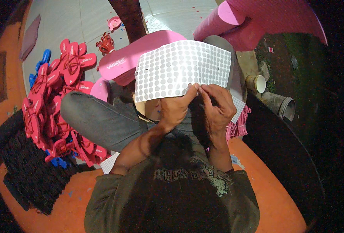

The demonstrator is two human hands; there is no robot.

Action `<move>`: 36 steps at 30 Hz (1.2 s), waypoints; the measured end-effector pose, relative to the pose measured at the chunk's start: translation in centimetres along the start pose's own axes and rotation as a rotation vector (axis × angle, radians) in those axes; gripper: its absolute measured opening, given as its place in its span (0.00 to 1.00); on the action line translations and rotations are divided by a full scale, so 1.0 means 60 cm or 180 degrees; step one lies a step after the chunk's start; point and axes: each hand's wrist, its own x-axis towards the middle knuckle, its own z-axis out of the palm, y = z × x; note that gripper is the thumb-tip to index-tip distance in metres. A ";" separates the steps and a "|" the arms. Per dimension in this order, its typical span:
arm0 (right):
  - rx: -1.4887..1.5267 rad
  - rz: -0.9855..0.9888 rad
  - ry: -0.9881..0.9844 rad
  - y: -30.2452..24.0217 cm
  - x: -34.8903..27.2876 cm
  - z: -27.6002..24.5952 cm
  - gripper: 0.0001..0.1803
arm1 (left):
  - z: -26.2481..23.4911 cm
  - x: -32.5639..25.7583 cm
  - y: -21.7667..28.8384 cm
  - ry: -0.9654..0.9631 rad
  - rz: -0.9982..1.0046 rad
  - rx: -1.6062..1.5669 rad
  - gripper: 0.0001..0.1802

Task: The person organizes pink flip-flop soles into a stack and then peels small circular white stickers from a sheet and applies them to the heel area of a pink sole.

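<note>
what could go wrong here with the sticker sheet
The sticker sheet is held only at its lower edge by the left hand and right hand, so it may bend or crease. The round stickers are small and close together; the fingers might lift a neighbouring one. Dim light could make picking harder.

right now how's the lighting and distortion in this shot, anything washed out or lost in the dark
Head view: the sticker sheet held by the left hand and right hand is brightly lit, nearly glaring; the right side and corners fall into black; the fisheye bends the floor tiles near the rim; the pile of red sandals stays sharp.
</note>
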 end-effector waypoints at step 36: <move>0.0031 0.0215 -0.0330 0.001 0.006 0.003 0.11 | -0.007 0.024 -0.001 -0.0130 -0.0027 -0.0259 0.09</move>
